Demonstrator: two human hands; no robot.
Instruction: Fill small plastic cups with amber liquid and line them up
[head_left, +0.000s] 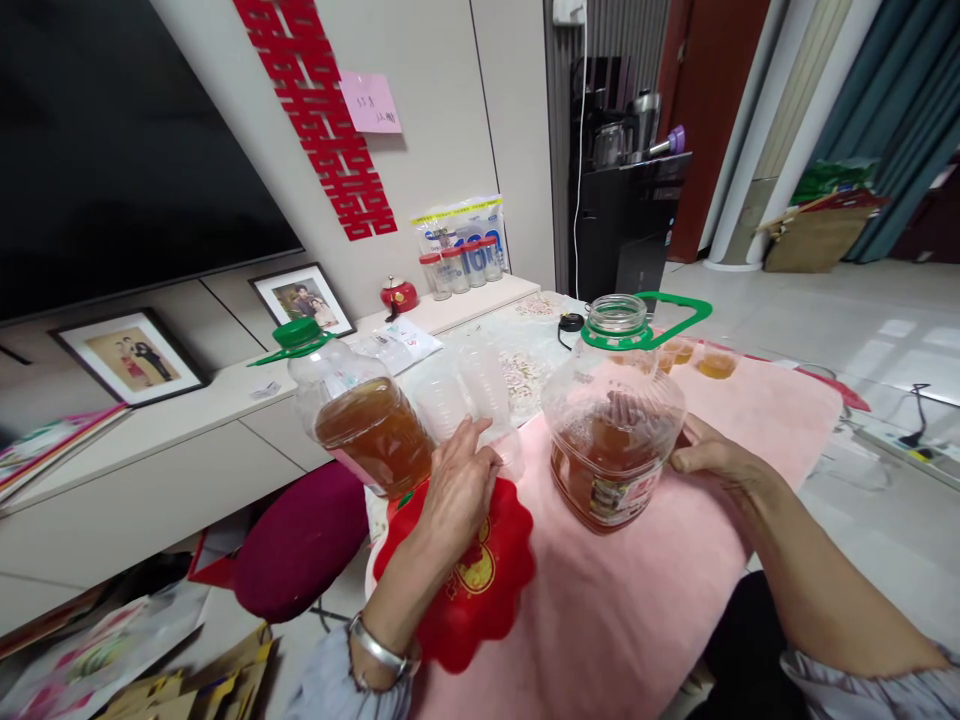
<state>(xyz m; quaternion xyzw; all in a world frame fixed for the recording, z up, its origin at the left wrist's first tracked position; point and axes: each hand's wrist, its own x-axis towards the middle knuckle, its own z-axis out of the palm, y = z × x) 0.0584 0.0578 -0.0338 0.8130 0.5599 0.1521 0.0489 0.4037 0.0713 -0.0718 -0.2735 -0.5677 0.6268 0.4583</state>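
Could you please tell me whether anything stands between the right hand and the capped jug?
Yes: the open jug stands beside the right hand; past it, the left hand and clear plastic cups come before the capped jug.

Two hands: left hand (459, 475) at six o'clock, right hand (716, 462) at four. Two jugs of amber liquid: left jug (375, 430) at eight, right jug (615, 450) at four. One green cap (297, 333) at nine. One red tray (506, 605) at six. Clear cups (484, 380) near centre, overlapping too much to count. At least two amber cups (716, 366) at three, partly hidden. Four jars (452, 272) near twelve. Two framed photos (137, 358) around nine. One stool (304, 540) at eight. One pink note (371, 103) at eleven.
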